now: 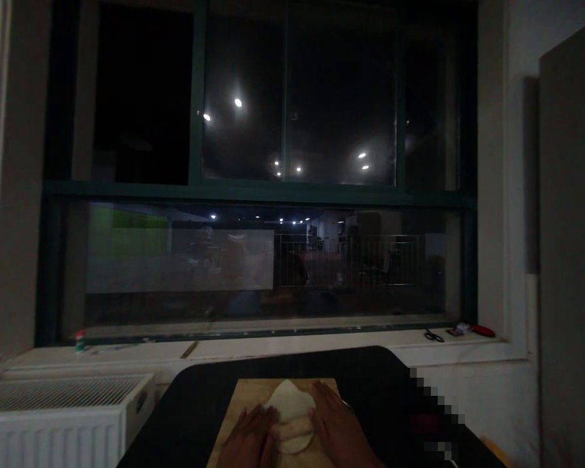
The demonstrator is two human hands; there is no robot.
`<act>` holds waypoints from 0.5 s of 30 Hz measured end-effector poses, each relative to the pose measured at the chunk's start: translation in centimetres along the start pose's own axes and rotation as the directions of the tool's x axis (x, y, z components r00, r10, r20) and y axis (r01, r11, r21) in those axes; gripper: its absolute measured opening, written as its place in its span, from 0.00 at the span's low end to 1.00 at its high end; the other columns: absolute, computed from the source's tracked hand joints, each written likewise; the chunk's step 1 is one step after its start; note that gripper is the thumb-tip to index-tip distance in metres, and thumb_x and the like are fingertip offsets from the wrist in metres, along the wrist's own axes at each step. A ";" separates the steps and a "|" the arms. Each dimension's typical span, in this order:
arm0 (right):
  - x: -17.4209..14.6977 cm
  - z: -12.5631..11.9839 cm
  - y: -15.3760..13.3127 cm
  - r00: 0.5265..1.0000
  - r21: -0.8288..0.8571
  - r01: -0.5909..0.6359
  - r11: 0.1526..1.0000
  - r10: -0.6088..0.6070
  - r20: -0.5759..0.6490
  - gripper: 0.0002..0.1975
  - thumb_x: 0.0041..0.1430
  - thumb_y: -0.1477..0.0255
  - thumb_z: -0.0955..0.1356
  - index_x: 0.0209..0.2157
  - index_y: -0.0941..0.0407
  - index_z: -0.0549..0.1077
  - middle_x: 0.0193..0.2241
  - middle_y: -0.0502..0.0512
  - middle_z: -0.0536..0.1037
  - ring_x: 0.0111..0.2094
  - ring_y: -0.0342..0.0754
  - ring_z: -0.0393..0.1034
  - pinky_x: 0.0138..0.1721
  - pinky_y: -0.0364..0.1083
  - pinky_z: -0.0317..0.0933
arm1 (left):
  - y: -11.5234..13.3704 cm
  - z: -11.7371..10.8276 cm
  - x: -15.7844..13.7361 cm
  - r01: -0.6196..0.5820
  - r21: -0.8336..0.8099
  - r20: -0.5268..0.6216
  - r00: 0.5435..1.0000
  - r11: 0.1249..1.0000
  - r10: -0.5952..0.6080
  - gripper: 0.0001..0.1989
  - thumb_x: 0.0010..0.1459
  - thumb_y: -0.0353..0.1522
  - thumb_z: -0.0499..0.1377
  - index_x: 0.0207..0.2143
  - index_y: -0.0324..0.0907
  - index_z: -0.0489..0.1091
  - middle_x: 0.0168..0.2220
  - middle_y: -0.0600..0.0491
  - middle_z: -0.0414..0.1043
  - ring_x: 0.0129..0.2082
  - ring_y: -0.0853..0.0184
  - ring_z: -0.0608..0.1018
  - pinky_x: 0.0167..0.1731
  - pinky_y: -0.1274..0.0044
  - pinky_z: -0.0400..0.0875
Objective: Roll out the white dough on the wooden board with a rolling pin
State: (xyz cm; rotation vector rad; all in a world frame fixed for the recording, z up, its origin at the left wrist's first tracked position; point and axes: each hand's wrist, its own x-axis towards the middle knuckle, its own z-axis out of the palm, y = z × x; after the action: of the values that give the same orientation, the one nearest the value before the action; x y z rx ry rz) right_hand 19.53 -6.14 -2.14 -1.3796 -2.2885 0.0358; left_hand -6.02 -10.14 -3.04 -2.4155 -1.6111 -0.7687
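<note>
A flat sheet of pale dough (288,398) lies on a light wooden board (253,388). Across its near part runs a short pale tan cylinder (292,428), which looks like a rolling pin; the dim light leaves this unsure. My left hand (251,434) rests at the cylinder's left end, fingers stretched forward and flat. At the right end lies my right hand (340,426), its fingers also extended, reaching along the dough's right edge. Both hands cover the cylinder's ends, so any contact under the palms is hidden.
The board sits on a black table (214,383) below a window sill (292,344). On the sill are black-handled scissors (433,335), a red-handled item (482,331) and a small glue-stick-like tube (80,341). A white radiator (53,422) stands at left.
</note>
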 end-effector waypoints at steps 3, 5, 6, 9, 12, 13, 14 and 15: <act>2.1 -0.4 -0.7 1.000 -0.068 0.000 0.998 -0.001 -0.012 0.26 0.72 0.65 0.54 0.63 0.60 0.67 0.64 0.63 0.66 0.65 0.55 0.61 0.66 0.55 0.54 | 0.7 -0.7 1.7 0.102 0.045 0.151 0.983 0.994 -0.107 0.25 0.70 0.40 0.43 0.61 0.48 0.69 0.63 0.50 0.69 0.65 0.54 0.67 0.67 0.56 0.59; 3.7 -0.3 -1.1 1.000 -0.138 -0.013 0.990 0.011 -0.017 0.25 0.71 0.70 0.54 0.60 0.60 0.71 0.60 0.64 0.71 0.61 0.55 0.67 0.63 0.55 0.59 | 0.5 -0.8 3.0 0.109 0.082 0.227 0.966 0.991 -0.125 0.25 0.69 0.36 0.43 0.62 0.44 0.69 0.64 0.46 0.66 0.66 0.52 0.66 0.67 0.53 0.56; 4.4 -0.1 -1.2 1.000 -0.170 -0.024 0.985 0.022 -0.016 0.24 0.70 0.72 0.54 0.58 0.59 0.73 0.58 0.63 0.74 0.58 0.55 0.70 0.61 0.54 0.61 | 0.2 -0.7 3.6 0.102 0.089 0.248 0.961 0.991 -0.121 0.25 0.68 0.35 0.44 0.61 0.44 0.69 0.65 0.45 0.66 0.66 0.51 0.66 0.67 0.52 0.56; 6.5 0.7 -1.1 0.998 -0.220 -0.056 0.974 0.056 -0.008 0.24 0.70 0.74 0.53 0.49 0.56 0.79 0.50 0.62 0.80 0.51 0.56 0.75 0.54 0.54 0.66 | -1.2 0.0 5.5 0.118 0.085 0.267 0.954 0.989 -0.137 0.25 0.67 0.35 0.45 0.61 0.43 0.69 0.65 0.44 0.65 0.66 0.51 0.66 0.66 0.52 0.57; 8.5 1.6 -0.5 0.998 -0.229 -0.064 0.971 0.067 0.005 0.22 0.69 0.74 0.55 0.47 0.55 0.79 0.51 0.62 0.80 0.52 0.57 0.74 0.53 0.55 0.66 | -2.4 0.6 7.3 0.170 0.071 0.259 0.949 0.983 -0.183 0.25 0.68 0.35 0.42 0.61 0.44 0.68 0.65 0.46 0.67 0.65 0.55 0.67 0.65 0.56 0.59; 9.2 1.8 -0.2 0.997 -0.226 -0.066 0.972 0.070 0.013 0.21 0.68 0.74 0.56 0.47 0.55 0.79 0.51 0.62 0.79 0.53 0.57 0.73 0.53 0.54 0.65 | -2.6 0.6 7.9 0.182 0.067 0.258 0.947 0.981 -0.193 0.25 0.69 0.35 0.41 0.60 0.45 0.70 0.63 0.47 0.70 0.64 0.57 0.70 0.63 0.57 0.61; 9.9 2.1 0.1 0.997 -0.220 -0.069 0.973 0.076 0.022 0.20 0.68 0.73 0.57 0.46 0.54 0.79 0.50 0.61 0.80 0.53 0.55 0.73 0.53 0.53 0.65 | -2.8 0.5 8.5 0.191 0.069 0.255 0.945 0.979 -0.202 0.25 0.69 0.35 0.40 0.57 0.47 0.72 0.60 0.48 0.74 0.61 0.58 0.72 0.62 0.60 0.63; 10.6 2.4 0.4 0.996 -0.210 -0.076 0.975 0.085 0.034 0.19 0.68 0.72 0.58 0.45 0.53 0.80 0.48 0.59 0.81 0.51 0.54 0.74 0.52 0.51 0.65 | -2.9 0.4 9.0 0.201 0.079 0.257 0.942 0.976 -0.215 0.25 0.69 0.35 0.40 0.54 0.47 0.74 0.56 0.48 0.77 0.58 0.58 0.75 0.59 0.62 0.65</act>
State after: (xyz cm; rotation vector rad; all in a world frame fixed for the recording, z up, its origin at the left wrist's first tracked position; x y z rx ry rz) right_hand 14.78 3.44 -0.42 -1.5902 -2.3247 -0.1553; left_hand -5.79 -1.36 0.53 -2.4215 -1.9842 -0.4362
